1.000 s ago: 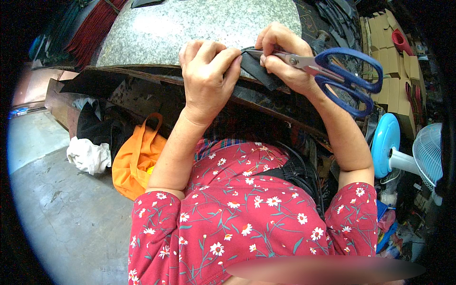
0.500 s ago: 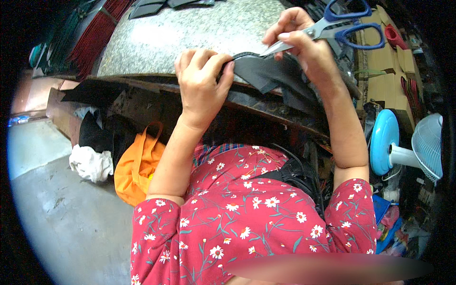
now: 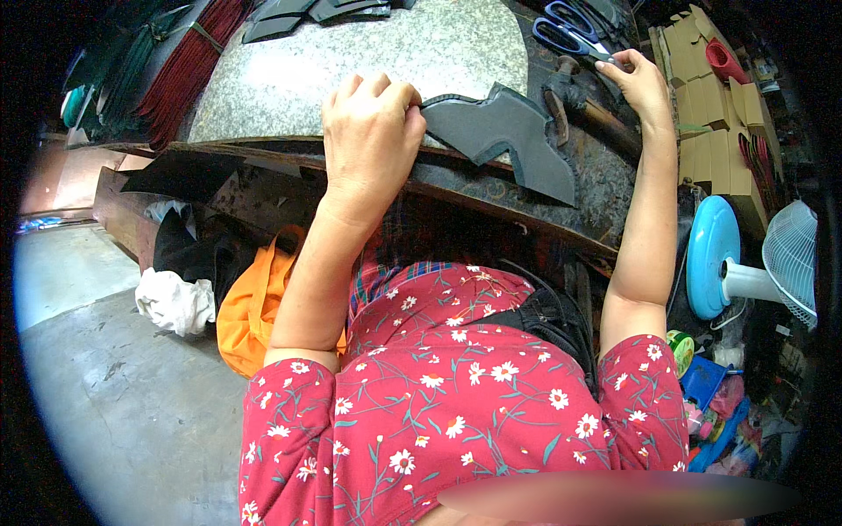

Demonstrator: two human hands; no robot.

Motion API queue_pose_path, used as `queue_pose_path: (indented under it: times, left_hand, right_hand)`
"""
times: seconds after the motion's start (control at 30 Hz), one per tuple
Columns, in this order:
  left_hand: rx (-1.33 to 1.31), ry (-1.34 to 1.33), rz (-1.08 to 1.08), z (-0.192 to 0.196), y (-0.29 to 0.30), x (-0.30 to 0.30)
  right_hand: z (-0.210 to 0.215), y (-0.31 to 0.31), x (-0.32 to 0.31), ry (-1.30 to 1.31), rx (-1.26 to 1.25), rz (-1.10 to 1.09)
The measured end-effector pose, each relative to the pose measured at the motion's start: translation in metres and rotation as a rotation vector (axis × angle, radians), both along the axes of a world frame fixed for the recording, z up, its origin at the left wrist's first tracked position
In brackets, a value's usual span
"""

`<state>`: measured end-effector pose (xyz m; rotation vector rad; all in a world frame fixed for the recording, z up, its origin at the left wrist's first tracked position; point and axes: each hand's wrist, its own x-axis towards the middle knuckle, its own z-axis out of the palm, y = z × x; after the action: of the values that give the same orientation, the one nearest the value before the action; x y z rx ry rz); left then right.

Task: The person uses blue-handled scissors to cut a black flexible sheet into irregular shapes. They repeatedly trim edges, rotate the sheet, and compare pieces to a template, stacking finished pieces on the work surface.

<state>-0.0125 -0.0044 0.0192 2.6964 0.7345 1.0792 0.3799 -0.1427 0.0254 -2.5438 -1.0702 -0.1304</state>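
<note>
Speckled worktop (image 3: pixel 474 53) before me | left hand (image 3: pixel 373 131) pinches the dark grey sheet (image 3: pixel 500 127) by its left end, along the front edge | hammer (image 3: pixel 607 122) rightward | farther, right hand (image 3: pixel 638 83) at blades of scissors (image 3: pixel 589 39); gripping, I cannot tell

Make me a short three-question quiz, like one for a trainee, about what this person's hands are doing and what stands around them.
1. Multiple choice: what does the left hand hold by one end?
a) a red roll
b) a dark grey flat piece
c) a cardboard box

2. True or false: the fingers of the right hand are at the blade end of the scissors, not through the handles.

3. Fill in the blank: the round base of the fan at the right side of the picture is ____ in colour.

Key: 1. b; 2. true; 3. blue.
</note>
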Motion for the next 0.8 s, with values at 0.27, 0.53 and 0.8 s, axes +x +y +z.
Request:
queue_pose_path:
  times: [0.27,0.53,0.8]
  left_hand:
    - [0.026,-0.352,-0.115,0.020,-0.006,0.005]
    - [-0.716,-0.770,-0.430,0.032,-0.027,0.016]
    - [-1.211,-0.649,-0.554,0.024,-0.004,0.015]
  right_hand:
    - [0.060,0.005,-0.091,-0.032,0.287,0.460]
    - [0.075,0.021,-0.180,0.875,0.167,1.050]
    - [0.039,0.026,-0.199,1.154,0.302,0.911]
